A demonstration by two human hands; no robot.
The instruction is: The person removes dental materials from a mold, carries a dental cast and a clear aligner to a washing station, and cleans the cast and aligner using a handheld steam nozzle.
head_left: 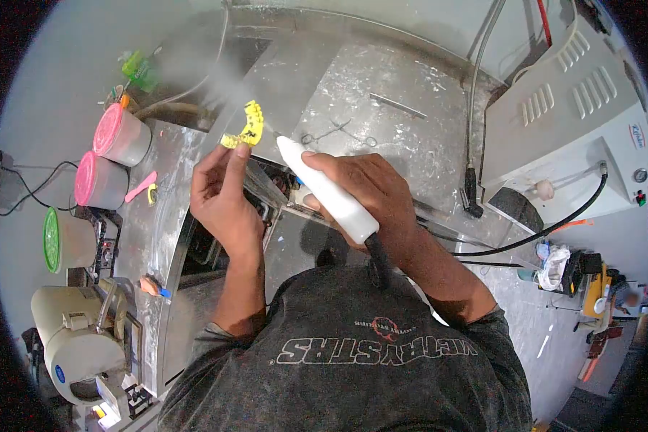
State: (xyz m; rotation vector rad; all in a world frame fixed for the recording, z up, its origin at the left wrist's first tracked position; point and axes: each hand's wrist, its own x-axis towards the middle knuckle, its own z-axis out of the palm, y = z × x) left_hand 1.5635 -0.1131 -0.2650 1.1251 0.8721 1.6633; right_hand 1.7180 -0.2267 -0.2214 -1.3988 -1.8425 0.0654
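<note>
Pink-lidded tubs (111,181) and green-lidded tub (78,241) at left, contents indistinct. Curved yellow dental cast (252,132), dark-flecked, pinched in left hand (228,209); right hand (376,189) wrapped around white handpiece (329,191), tip near cast.

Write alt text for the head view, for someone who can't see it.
A person's left hand holds up a yellow dental arch model; the right hand points a white handpiece toward it, pale mist beyond, at a metal workbench.
</note>
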